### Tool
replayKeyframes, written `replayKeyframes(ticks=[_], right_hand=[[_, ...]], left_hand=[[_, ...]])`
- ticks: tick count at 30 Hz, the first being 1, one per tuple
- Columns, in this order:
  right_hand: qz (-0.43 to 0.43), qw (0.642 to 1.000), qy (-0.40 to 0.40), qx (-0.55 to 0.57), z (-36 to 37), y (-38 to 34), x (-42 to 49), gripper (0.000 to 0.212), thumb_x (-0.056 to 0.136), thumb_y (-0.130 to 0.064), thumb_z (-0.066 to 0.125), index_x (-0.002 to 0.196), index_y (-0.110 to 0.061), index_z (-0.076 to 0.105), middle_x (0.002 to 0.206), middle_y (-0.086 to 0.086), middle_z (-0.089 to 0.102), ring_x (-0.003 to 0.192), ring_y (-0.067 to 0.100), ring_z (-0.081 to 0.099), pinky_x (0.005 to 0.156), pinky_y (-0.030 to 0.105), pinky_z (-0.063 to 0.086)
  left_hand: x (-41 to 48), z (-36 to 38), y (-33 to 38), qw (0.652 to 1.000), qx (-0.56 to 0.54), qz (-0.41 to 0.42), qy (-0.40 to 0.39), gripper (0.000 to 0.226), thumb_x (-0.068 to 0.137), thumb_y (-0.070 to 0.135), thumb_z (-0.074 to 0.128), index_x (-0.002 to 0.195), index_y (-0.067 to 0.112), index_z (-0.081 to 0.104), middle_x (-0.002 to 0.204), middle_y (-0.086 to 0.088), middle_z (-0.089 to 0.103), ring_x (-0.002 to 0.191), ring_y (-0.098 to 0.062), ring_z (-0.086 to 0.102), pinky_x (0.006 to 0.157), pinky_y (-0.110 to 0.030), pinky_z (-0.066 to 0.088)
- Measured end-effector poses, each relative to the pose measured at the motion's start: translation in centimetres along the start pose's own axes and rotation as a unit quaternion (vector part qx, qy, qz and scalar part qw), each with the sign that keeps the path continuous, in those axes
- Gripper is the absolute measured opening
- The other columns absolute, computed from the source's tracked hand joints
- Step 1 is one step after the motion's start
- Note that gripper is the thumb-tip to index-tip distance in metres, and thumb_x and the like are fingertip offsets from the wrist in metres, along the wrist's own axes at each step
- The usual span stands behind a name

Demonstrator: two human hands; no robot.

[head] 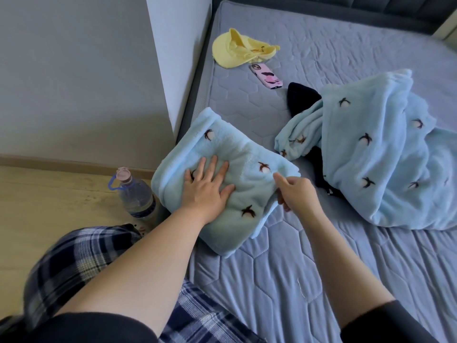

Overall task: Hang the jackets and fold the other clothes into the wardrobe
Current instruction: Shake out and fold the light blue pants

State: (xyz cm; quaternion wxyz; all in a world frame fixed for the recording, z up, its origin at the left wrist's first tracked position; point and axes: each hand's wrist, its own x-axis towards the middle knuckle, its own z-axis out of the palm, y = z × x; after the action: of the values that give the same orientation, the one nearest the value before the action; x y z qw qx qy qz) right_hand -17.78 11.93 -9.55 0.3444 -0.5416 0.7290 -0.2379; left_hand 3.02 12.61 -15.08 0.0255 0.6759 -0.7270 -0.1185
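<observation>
Head view: left hand is pressing flat, fingers straight, on the folded blue fleece garment at the mattress corner, its long axis running 10-to-4 o'clock, while nearer right hand is pinching its 3 o'clock edge.

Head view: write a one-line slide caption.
Left hand flattens a folded blue fleece on the mattress while right hand pinches its edge.

No readable text, brand or number is showing anywhere in the head view. The water bottle standing on the floor is wearing a dark label band, but its print is blurring past reading. The phone case lying on the mattress is showing only pink and dark cartoon shapes, no lettering.
</observation>
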Motion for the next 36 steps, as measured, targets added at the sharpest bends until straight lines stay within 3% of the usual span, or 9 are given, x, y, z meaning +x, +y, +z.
replayKeyframes(ticks=[7,11,14,17,22,25,27,31,36], right_hand=[[-0.009,0.984,0.156,-0.082,0.6,1.1,1.7,0.03,0.085,-0.013,0.05,0.058,-0.014,0.036,0.057,0.002,0.034,0.055,0.018,0.028,0.051,0.028,0.021],[-0.268,0.914,0.269,-0.144,2.0,-0.9,0.8,0.019,0.089,-0.006,0.049,0.104,-0.004,0.061,0.107,0.011,0.061,0.095,0.029,0.049,0.08,0.036,0.038],[-0.352,0.892,0.119,-0.255,2.7,-1.9,1.9,0.037,0.096,-0.015,0.04,0.131,-0.01,0.052,0.142,0.006,0.048,0.129,0.026,0.039,0.105,0.04,0.028],[-0.108,0.904,-0.008,-0.414,2.1,-2.0,4.4,0.048,0.099,-0.027,0.02,0.144,-0.015,0.034,0.153,-0.001,0.031,0.145,0.021,0.014,0.115,0.051,0.007],[-0.274,0.9,0.089,-0.327,3.7,-5.5,6.2,0.05,0.096,-0.022,0.025,0.144,-0.012,0.035,0.154,0.005,0.031,0.144,0.027,0.019,0.114,0.049,0.011],[-0.152,0.895,-0.005,-0.42,5.6,-6.7,7.2,0.05,0.096,-0.023,0.022,0.145,-0.016,0.03,0.155,0.003,0.026,0.144,0.026,0.012,0.115,0.055,0.004],[-0.067,0.898,-0.022,-0.435,6.0,-7.2,8.2,0.053,0.094,-0.022,0.023,0.147,-0.014,0.025,0.156,0.005,0.022,0.144,0.028,0.008,0.115,0.057,0.001],[-0.251,0.914,0.055,-0.313,8.5,-9.2,8.6,0.052,0.099,-0.031,0.031,0.148,-0.013,0.026,0.158,0.006,0.02,0.146,0.025,0.011,0.115,0.052,0.006],[-0.223,0.91,0.012,-0.349,11.1,-8.1,9.1,0.059,0.099,-0.049,0.024,0.149,-0.019,0.016,0.158,0.006,0.017,0.144,0.025,0.017,0.115,0.052,0.016]], left_hand=[[-0.2,0.0,0.2,1.0,0.011,0.006,0.002,0.07,0.083,0.065,-0.008,0.148,0.038,-0.017,0.156,0.008,-0.026,0.144,-0.018,-0.024,0.114,-0.054,-0.01],[0.1,-0.1,0.2,1.0,0.011,0.009,0.004,0.057,0.096,0.052,0.005,0.149,0.038,-0.014,0.158,0.007,-0.022,0.145,-0.02,-0.022,0.113,-0.054,-0.011],[0.1,-0.4,-0.1,1.0,-0.006,0.015,0.005,0.055,0.099,0.046,0.009,0.149,0.039,-0.011,0.158,0.008,-0.02,0.145,-0.018,-0.021,0.114,-0.053,-0.011],[0.1,-0.3,-0.1,0.999,-0.017,0.03,0.006,0.054,0.1,0.043,0.01,0.151,0.037,-0.007,0.159,0.008,-0.017,0.145,-0.017,-0.021,0.114,-0.051,-0.011],[0.7,-0.4,0.2,1.0,-0.012,0.028,-0.006,0.059,0.1,0.038,0.019,0.152,0.029,-0.006,0.16,0.006,-0.014,0.146,-0.017,-0.016,0.115,-0.051,-0.008],[0.9,-1.3,-0.5,0.996,-0.079,0.033,-0.002,0.058,0.098,0.028,0.032,0.153,0.021,0.014,0.161,0.004,0.005,0.148,-0.015,-0.002,0.117,-0.047,-0.004],[0.8,-2.7,-0.9,0.98,-0.178,0.055,0.075,0.045,0.092,0.014,0.042,0.135,0.01,0.052,0.146,-0.007,0.044,0.138,-0.025,0.033,0.114,-0.045,0.024],[1.8,-5.2,-2.8,0.921,-0.216,-0.014,0.325,0.03,0.07,-0.006,0.061,0.097,0.003,0.071,0.101,-0.012,0.066,0.095,-0.036,0.059,0.078,-0.041,0.051],[3.7,-5.6,-6.8,0.918,-0.277,-0.245,0.146,0.039,0.081,0.022,0.065,0.118,0.018,0.057,0.108,-0.001,0.058,0.102,-0.027,0.055,0.077,-0.033,0.044]])
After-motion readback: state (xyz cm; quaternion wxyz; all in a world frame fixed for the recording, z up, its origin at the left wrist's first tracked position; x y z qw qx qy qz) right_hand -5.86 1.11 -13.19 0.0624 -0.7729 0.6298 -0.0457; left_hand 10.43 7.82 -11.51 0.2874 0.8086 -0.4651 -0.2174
